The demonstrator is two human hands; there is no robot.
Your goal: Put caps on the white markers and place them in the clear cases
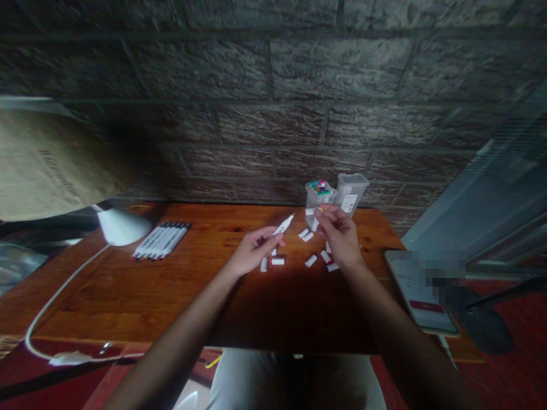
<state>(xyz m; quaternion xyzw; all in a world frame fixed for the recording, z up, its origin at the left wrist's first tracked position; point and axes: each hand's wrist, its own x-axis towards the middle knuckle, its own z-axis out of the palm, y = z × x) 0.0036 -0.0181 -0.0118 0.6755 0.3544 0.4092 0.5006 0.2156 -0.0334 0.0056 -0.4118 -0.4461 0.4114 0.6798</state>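
The left hand (258, 249) pinches a white marker (282, 226) between thumb and fingers, its uncapped tip slanting up and to the right above the bench (222, 296). The right hand (343, 232) is closed at thumb and fingertips on a small white cap (310, 211) with a yellow end, held up in front of a clear tub (313, 197); cap and marker are apart. That tub holds markers with green, blue and red ends, and beside it stands a second clear tub (358, 185) with a printed label. Loose white caps (311, 260) lie scattered on the bench below and between the hands. To the left, a row of white markers (160, 241) lies side by side near a lamp (122, 225). A tablet (421, 293) lies at the right edge, past the right forearm.
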